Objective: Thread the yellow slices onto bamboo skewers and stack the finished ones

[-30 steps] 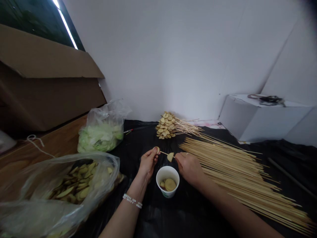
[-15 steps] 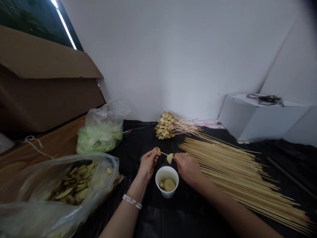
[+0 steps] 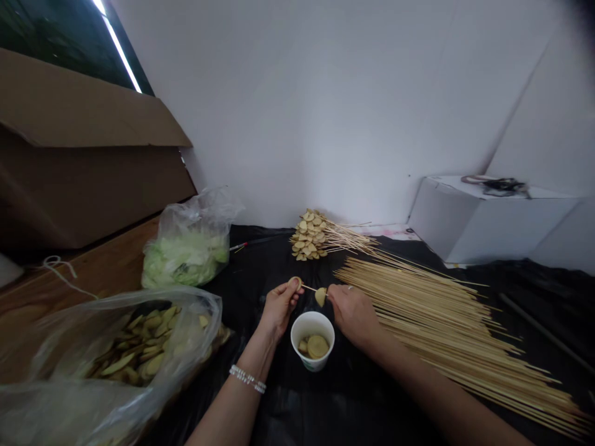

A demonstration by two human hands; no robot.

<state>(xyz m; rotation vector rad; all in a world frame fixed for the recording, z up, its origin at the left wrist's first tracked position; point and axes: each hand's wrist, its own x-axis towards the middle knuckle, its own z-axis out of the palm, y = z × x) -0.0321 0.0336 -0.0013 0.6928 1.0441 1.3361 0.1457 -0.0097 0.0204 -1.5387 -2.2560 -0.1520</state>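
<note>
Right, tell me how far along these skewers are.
Done: a bundle of skewers loaded with slices sits at the back. In hand: the left hand and right hand hold one skewer with a slice on it. Left: a big spread of bare skewers, plus slices in the cup and the plastic bag.

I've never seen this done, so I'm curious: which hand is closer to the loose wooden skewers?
The right hand is nearer, just beside the loose bamboo skewers at their near edge. The left hand is farther off, on the other side of the white paper cup.
</note>
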